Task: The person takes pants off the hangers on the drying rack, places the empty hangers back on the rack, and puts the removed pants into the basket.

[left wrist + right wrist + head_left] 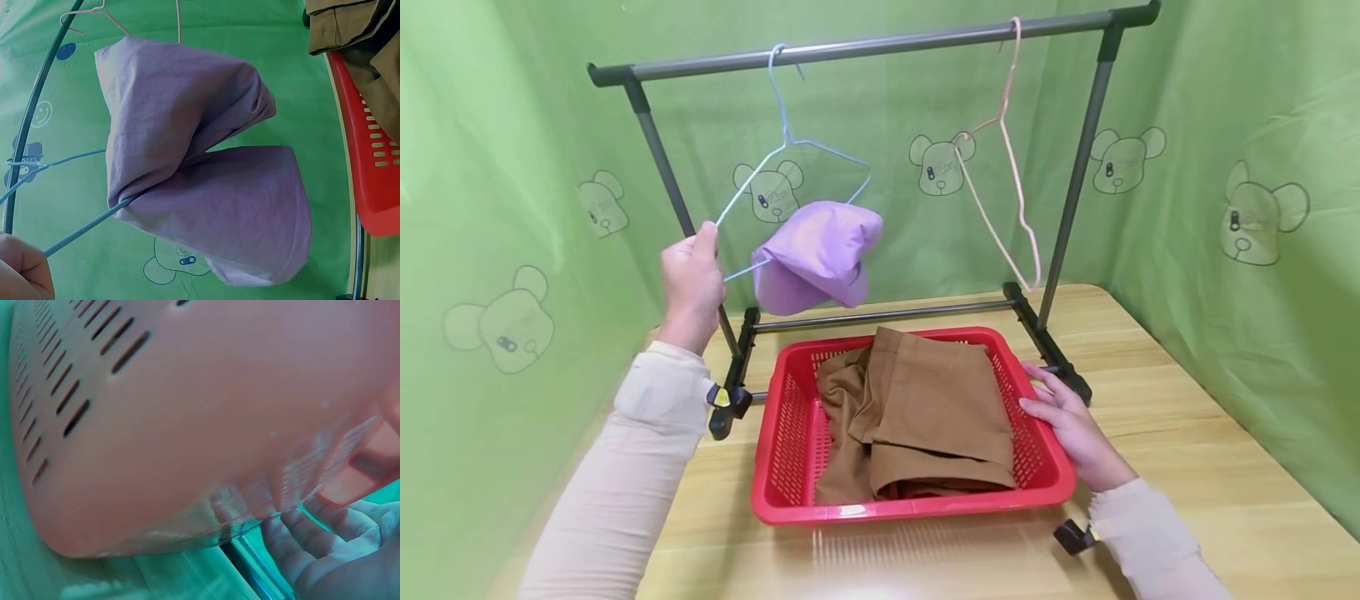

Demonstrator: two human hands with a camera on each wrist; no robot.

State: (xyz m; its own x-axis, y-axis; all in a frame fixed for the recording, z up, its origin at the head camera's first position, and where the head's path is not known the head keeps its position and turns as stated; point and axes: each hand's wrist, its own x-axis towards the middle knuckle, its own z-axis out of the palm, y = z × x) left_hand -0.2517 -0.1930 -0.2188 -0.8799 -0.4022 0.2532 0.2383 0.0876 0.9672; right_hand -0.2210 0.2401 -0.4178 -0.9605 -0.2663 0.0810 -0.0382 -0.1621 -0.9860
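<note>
My left hand [692,279] grips the left end of a light blue hanger [752,179], whose hook is over the rack's top bar. A folded lilac cloth garment [823,250] drapes over the hanger's lower bar; the left wrist view shows its two folded parts around that blue bar [84,232]. At the right, my right hand [1071,425] holds the rim of a red plastic basket [917,510], thumb on top. Its fingers [306,534] curl up beneath the rim in the right wrist view. Folded brown cloth [940,400] lies inside the basket, its exact kind unclear.
A grey metal clothes rack [880,46] stands behind the basket on a wooden table [1180,417]. From its right part hangs a bare pink hanger [1011,158]. Green curtain [1262,100] printed with bear faces surrounds the table at the back and sides.
</note>
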